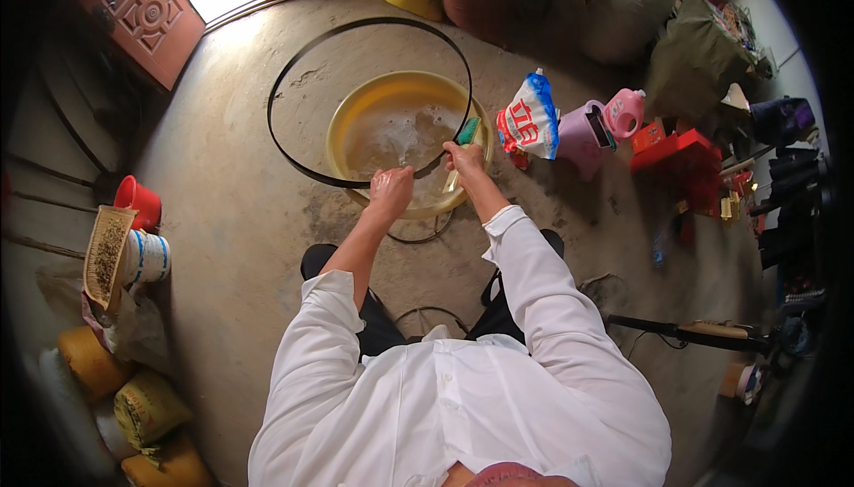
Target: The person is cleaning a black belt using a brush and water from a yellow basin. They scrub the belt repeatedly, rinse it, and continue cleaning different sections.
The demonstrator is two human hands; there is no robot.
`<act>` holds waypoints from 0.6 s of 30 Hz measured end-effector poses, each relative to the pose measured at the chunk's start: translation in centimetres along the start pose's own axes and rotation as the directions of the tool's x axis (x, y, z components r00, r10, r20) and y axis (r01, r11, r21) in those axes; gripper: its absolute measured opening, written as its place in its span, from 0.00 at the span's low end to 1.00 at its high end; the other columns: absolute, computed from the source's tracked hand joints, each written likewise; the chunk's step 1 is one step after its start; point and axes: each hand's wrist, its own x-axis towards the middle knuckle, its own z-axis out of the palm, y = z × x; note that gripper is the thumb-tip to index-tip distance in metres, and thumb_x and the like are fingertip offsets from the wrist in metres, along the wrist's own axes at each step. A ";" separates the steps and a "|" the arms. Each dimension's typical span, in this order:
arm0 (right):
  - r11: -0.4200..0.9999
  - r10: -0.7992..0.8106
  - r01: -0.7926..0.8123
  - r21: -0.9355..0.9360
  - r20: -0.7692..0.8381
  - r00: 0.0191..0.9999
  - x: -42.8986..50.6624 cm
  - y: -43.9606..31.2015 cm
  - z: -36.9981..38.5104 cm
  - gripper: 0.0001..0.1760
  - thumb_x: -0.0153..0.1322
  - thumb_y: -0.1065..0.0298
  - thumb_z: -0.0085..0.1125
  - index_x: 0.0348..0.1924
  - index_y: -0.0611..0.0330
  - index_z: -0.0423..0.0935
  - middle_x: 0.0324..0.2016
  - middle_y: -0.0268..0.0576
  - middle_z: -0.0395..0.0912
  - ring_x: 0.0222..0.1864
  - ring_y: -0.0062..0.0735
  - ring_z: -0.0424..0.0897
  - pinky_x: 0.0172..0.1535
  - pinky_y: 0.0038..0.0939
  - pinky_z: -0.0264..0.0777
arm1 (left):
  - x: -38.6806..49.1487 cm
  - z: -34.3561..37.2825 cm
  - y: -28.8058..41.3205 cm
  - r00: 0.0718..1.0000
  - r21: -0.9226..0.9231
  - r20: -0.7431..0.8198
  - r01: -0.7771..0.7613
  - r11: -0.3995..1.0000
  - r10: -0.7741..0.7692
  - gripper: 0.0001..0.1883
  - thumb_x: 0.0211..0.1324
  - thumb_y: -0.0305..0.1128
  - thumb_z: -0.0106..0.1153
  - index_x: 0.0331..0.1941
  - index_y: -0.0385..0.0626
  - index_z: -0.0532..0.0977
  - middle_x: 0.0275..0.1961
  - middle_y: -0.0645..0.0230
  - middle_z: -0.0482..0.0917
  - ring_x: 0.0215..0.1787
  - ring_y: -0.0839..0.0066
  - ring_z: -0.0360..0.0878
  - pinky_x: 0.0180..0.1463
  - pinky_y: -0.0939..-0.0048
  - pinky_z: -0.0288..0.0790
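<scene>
A thin black hoop (269, 101) is held tilted over a yellow plastic basin (341, 101) of cloudy, sudsy water. My left hand (392, 188) grips the hoop's near edge, above the basin's near side. Farther right along the same hoop, the fingers of my right hand (467, 159) pinch its edge. A scrubbing brush with a green head (470, 131) and a pale handle (452, 182) shows past my right hand at the basin's right side. Whether that hand also touches the brush, I cannot tell.
Right of the basin stand a white-and-blue detergent bag (532, 120), a pink plastic container (579, 140) and a pink bottle (624, 113). Red boxes (680, 153) lie farther right. A red bucket (138, 202) and sacks (148, 407) line the left. A carved door (150, 17) stands ajar.
</scene>
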 end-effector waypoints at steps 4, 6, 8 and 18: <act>0.999 -0.048 0.048 -0.008 0.033 0.998 -0.6 -1.1 -0.8 0.14 0.59 0.68 0.71 0.28 0.65 0.74 0.18 0.42 0.76 0.15 0.26 0.73 0.16 0.28 0.66 | 0.0 -0.6 1.2 0.998 -0.093 0.040 0.060 0.994 -0.056 0.09 0.58 0.35 0.55 0.39 0.46 0.78 0.34 0.55 0.83 0.40 0.52 0.81 0.43 0.51 0.72; 0.997 -0.059 0.056 0.046 0.065 0.996 -1.2 -2.0 -1.2 0.15 0.60 0.68 0.72 0.29 0.65 0.74 0.20 0.41 0.76 0.15 0.25 0.73 0.15 0.26 0.65 | -0.3 -1.3 1.9 0.997 -0.167 0.037 0.079 0.983 -0.074 0.09 0.58 0.36 0.56 0.39 0.46 0.78 0.34 0.54 0.83 0.40 0.51 0.81 0.43 0.50 0.73; 1.000 -0.026 0.025 0.006 0.051 0.998 -1.8 -2.8 -1.4 0.16 0.61 0.68 0.73 0.31 0.63 0.73 0.22 0.38 0.75 0.17 0.24 0.72 0.15 0.23 0.63 | -0.4 -2.2 2.6 0.995 -0.200 0.052 0.092 0.976 -0.083 0.10 0.58 0.38 0.56 0.39 0.46 0.78 0.35 0.54 0.83 0.41 0.51 0.81 0.43 0.50 0.73; 0.989 -0.143 0.149 -0.014 0.196 0.970 -0.5 -3.5 -3.1 0.15 0.63 0.63 0.71 0.31 0.60 0.73 0.21 0.37 0.76 0.17 0.23 0.73 0.16 0.26 0.66 | -1.1 -3.1 3.8 0.993 -0.286 0.010 0.117 0.951 -0.120 0.16 0.58 0.42 0.59 0.45 0.45 0.78 0.38 0.51 0.83 0.43 0.51 0.81 0.45 0.53 0.74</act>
